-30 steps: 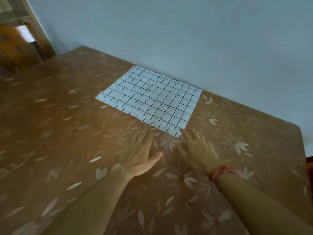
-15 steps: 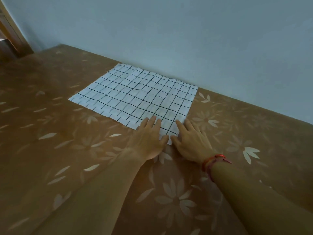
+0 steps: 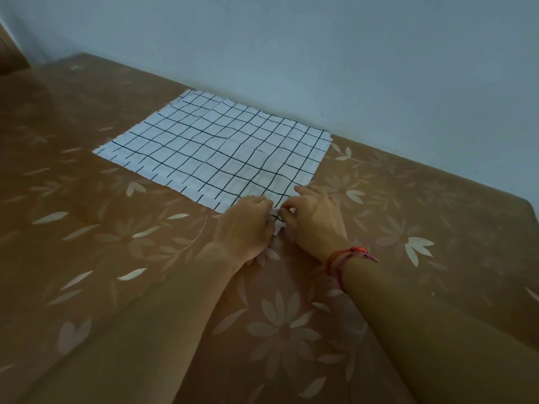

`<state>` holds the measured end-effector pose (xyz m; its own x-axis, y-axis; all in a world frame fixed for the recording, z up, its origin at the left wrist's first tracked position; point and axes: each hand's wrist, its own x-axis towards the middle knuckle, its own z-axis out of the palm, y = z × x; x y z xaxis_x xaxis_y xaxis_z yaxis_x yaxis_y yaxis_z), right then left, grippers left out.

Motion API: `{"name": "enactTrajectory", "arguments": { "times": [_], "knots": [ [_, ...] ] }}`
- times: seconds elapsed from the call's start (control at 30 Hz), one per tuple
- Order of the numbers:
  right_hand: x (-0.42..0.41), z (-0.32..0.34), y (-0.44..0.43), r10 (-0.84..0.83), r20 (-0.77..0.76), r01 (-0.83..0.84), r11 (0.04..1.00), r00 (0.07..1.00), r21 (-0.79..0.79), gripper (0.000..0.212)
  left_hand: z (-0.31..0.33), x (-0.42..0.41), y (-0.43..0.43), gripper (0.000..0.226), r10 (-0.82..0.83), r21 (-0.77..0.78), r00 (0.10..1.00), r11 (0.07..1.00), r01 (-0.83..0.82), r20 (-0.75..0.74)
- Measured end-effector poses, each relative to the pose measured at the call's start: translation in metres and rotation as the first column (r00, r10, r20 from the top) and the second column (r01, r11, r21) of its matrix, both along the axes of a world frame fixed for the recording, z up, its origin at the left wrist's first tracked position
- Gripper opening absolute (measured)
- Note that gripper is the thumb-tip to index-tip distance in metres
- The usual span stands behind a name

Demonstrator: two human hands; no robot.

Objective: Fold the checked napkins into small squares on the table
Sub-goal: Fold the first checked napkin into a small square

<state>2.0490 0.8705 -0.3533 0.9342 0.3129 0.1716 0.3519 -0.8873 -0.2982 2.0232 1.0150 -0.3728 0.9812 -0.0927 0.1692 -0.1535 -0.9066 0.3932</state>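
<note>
A white napkin with a black check [image 3: 215, 150] lies spread flat on the table, its far edge close to the wall. Both my hands meet at its nearest corner. My left hand [image 3: 246, 223] has its fingers curled over that corner, and my right hand [image 3: 313, 217] pinches the same corner from the other side. A small piece of the cloth shows bunched between the two hands. My right wrist wears a red thread band [image 3: 347, 258].
The table wears a brown cloth with pale flower prints [image 3: 280, 330]. A plain blue-grey wall [image 3: 320, 53] runs along the table's far edge. A wooden piece of furniture [image 3: 8, 56] shows at the far left. The table's right edge drops off at the right.
Both hands slid forward from the bare table onto the napkin's near corner, then curled their fingers and took hold of it. The view has moved closer to the napkin.
</note>
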Motion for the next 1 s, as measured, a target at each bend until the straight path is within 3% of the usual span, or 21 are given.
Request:
{"name": "enactTrajectory", "arguments": {
  "times": [0.23, 0.27, 0.37, 0.43, 0.67, 0.77, 0.87, 1.0],
  "knots": [
    [-0.013, 0.01, 0.002, 0.101, 0.067, -0.11, 0.982, 0.993, 0.154, 0.017, 0.018, -0.012, 0.002, 0.018, 0.082, 0.064, 0.993, 0.994, -0.088, 0.079],
    [-0.018, 0.013, 0.0, 0.111, 0.059, -0.119, 0.979, 0.992, 0.163, 0.021, 0.022, -0.015, 0.003, 0.017, 0.093, 0.067, 0.993, 0.993, -0.098, 0.075],
    [-0.034, 0.022, -0.01, 0.126, -0.024, -0.122, 0.987, 0.992, 0.107, 0.069, 0.035, -0.032, 0.01, 0.017, 0.096, 0.011, 0.995, 0.995, -0.096, 0.039],
    [-0.045, 0.027, -0.019, 0.085, -0.06, -0.082, 0.996, 0.995, 0.046, 0.076, 0.044, -0.054, 0.017, 0.014, 0.057, -0.027, 0.998, 0.998, -0.056, 0.029],
    [-0.084, 0.036, -0.043, -0.063, -0.17, 0.035, 0.985, 0.983, -0.167, 0.055, 0.057, -0.137, 0.044, 0.032, -0.093, -0.036, 0.995, 0.995, 0.095, 0.047],
    [-0.102, 0.042, -0.052, -0.117, -0.187, 0.067, 0.965, 0.975, -0.253, 0.044, 0.06, -0.17, 0.06, 0.022, -0.092, -0.034, 0.992, 0.995, 0.095, 0.081],
    [-0.125, 0.049, -0.055, -0.133, -0.162, 0.077, 0.947, 0.978, -0.312, 0.023, 0.073, -0.202, 0.07, 0.024, -0.07, -0.141, 0.995, 0.987, 0.081, 0.076],
    [-0.16, 0.064, -0.058, -0.123, -0.163, 0.082, 0.968, 0.979, -0.237, 0.015, 0.086, -0.244, 0.082, 0.021, 0.022, -0.162, 0.998, 0.987, -0.011, 0.066]
  ]
}}
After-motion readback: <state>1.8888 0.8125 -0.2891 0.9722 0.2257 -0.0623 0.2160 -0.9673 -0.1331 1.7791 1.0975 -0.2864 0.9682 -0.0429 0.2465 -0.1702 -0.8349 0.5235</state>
